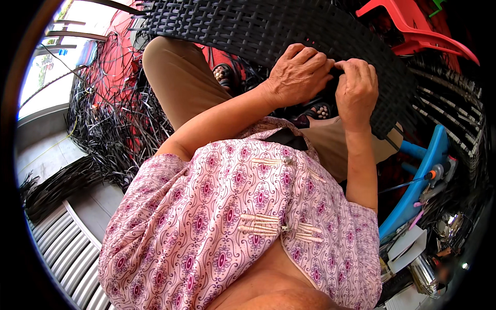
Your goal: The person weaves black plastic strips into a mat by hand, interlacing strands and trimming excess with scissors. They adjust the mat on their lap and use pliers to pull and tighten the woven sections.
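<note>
A black woven wicker panel (227, 28) arches in front of me, above my knees. My left hand (302, 75) is at its near edge with the knuckles up and the fingers curled under. Close beside it, my right hand (357, 93) is raised in front of the weave, thumb and fingertips pinched together. The two sets of fingertips almost meet. Anything thin between them is too small or hidden to make out. The panel's right end curves down beside my right wrist.
Loose black strips (111, 119) lie tangled on the red floor at left, near a grey slatted surface (72, 258). A red plastic chair (408, 31) is at far right. On the right stands a blue plastic stool (413, 191) with a screwdriver (413, 181), near a metal container (424, 274).
</note>
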Action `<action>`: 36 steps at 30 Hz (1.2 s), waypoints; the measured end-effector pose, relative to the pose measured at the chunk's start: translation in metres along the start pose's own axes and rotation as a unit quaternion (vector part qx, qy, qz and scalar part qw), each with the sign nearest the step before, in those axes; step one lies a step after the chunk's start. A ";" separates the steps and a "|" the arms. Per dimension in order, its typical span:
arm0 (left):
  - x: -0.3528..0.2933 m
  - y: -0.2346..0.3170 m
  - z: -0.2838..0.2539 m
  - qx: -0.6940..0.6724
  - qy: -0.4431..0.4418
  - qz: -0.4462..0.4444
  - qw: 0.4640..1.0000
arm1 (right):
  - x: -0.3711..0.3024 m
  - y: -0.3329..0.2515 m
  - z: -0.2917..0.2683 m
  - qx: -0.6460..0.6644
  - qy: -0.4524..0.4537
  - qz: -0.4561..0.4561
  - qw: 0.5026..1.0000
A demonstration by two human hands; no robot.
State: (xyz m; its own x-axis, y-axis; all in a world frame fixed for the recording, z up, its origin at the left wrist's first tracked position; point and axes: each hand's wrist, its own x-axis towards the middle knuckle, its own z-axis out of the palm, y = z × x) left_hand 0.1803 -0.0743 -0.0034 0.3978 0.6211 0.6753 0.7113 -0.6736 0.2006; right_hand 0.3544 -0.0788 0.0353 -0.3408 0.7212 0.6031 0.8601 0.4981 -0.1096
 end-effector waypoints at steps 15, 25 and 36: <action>-0.002 -0.003 0.002 0.005 0.040 0.012 0.999 | 0.046 0.019 -0.005 0.103 -0.144 0.002 0.984; -0.006 -0.004 0.004 0.009 0.039 0.016 0.999 | 0.041 0.007 0.003 0.084 -0.110 -0.051 0.989; -0.011 -0.012 -0.009 -0.082 0.065 -0.021 0.994 | 0.042 -0.003 0.003 0.047 -0.126 -0.056 0.989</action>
State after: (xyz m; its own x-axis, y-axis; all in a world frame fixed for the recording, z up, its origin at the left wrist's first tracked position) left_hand 0.1618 -0.0765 -0.0072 0.2842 0.5995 0.7483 0.6174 -0.7115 0.3356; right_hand 0.3360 -0.0487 0.0583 -0.5258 0.7507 0.3999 0.7768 0.6153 -0.1338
